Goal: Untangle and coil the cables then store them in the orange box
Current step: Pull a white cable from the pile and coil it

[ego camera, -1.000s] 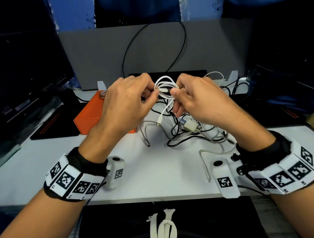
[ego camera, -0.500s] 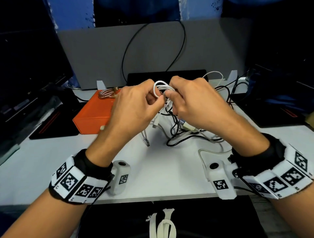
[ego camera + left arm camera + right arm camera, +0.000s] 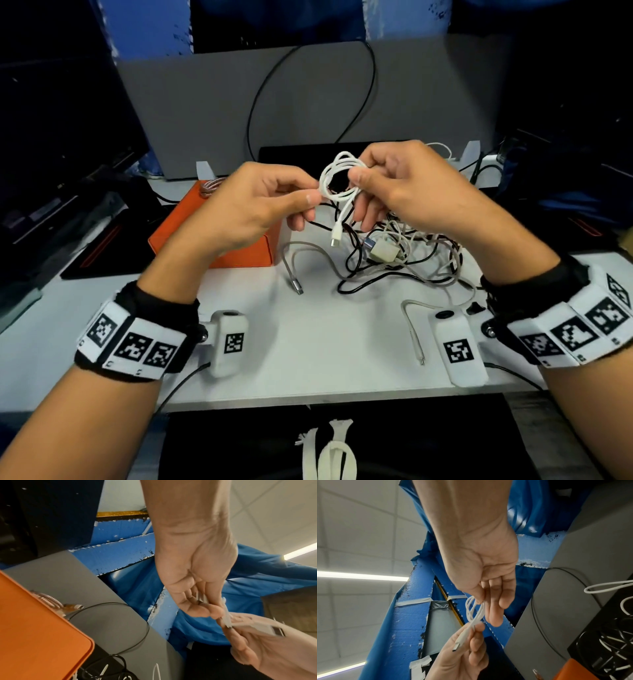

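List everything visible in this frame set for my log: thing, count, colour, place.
white cable: 1, white, coiled, held between both hands above the table
orange box: 1, orange, table left of centre
braided cable: 1, coppery, coiled, at the box's far end
cable tangle: several, black, white and grey, table right of the box
table: 1, white
grey panel: 1, grey, upright behind the table
left hand: pinches the coil's left side
right hand: pinches the coil's right side
wrist bands: 2, black with white markers
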{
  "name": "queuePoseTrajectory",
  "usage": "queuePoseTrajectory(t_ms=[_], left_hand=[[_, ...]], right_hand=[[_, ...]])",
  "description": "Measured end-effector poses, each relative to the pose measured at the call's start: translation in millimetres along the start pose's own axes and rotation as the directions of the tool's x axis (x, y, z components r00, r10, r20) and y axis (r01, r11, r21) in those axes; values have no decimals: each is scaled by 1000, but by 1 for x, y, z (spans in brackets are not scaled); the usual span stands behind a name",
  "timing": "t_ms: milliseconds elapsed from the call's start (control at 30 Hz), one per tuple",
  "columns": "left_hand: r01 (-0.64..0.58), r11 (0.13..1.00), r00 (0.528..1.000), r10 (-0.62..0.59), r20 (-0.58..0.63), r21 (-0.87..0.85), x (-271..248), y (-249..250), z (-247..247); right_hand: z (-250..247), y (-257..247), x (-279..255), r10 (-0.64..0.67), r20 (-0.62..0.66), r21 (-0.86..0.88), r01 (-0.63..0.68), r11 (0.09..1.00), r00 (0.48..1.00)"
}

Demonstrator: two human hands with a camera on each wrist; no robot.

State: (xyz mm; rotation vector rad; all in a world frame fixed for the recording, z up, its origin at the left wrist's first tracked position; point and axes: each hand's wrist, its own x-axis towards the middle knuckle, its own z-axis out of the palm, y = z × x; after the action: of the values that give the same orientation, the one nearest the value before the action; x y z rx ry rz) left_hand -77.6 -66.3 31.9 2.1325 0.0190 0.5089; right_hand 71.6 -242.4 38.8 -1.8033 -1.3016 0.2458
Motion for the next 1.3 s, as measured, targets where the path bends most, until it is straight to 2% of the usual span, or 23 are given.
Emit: queuePoseTrajectory(t_ms=[100, 267, 400, 567, 633, 733, 1000, 1167, 1233, 1300], left_hand=[[29, 1000, 999, -28, 20, 0, 1, -5, -5], [65, 997, 988, -72, 140, 50, 1, -4, 3], [57, 995, 998, -59, 25, 83, 1, 0, 13], [36, 988, 994, -20, -109, 147, 3, -4, 10], [10, 985, 988, 17, -154, 172, 4, -6, 8], [-3, 978, 979, 45, -201, 206, 4, -8, 6], [-39, 970, 961, 102, -256, 241, 1, -2, 7], [-65, 971, 968, 118, -224, 231, 1, -1, 6], [-79, 989, 974, 103, -203, 123, 0, 0, 4], [-93, 996, 982, 92, -162, -2, 0, 1, 4]], right_hand=[[0, 6, 4, 24, -29, 6, -24, 1000, 999], [13, 8, 3, 27, -27, -173, -31, 984, 999], [19, 5, 0, 27, 0, -170, -26, 985, 1000], [23, 6, 1, 51, -52, 85, -46, 995, 997], [24, 7, 2, 73, -4, 152, -71, 986, 997], [25, 7, 2, 105, 85, 215, -121, 969, 991], [23, -1, -1, 57, 109, 307, -88, 948, 992], [24, 9, 4, 59, -8, 235, -56, 971, 998], [17, 13, 7, 39, -111, 174, -20, 984, 993], [11, 16, 9, 17, -213, 184, 24, 983, 977]])
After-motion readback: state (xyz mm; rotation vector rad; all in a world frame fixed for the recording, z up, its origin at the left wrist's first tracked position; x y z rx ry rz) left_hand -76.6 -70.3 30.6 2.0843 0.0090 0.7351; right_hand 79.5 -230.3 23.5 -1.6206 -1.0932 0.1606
